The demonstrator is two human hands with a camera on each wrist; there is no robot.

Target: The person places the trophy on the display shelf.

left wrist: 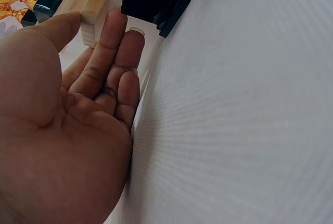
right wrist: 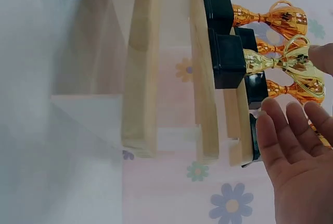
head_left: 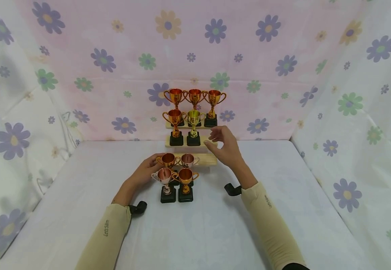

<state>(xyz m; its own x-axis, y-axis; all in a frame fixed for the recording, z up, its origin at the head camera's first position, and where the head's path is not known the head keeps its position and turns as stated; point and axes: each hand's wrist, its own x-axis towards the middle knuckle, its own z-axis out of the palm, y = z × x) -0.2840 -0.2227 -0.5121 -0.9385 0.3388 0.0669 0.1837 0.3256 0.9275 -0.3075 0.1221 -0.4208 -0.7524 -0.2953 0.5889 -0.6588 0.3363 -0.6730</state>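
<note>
Both the left hand and right hand were found open, empty, beside the stepped stand; nearby trophies could be toppled by a brushing finger.

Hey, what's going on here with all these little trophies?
A person is working at a stepped wooden display stand on a white-covered table. Three small copper-coloured trophy cups stand on the top step, and an orange one and a gold one on the middle step. Four more cups cluster at the front. The left hand rests open beside that cluster, touching it or nearly so. The right hand hovers open at the stand's right end, holding nothing.
</note>
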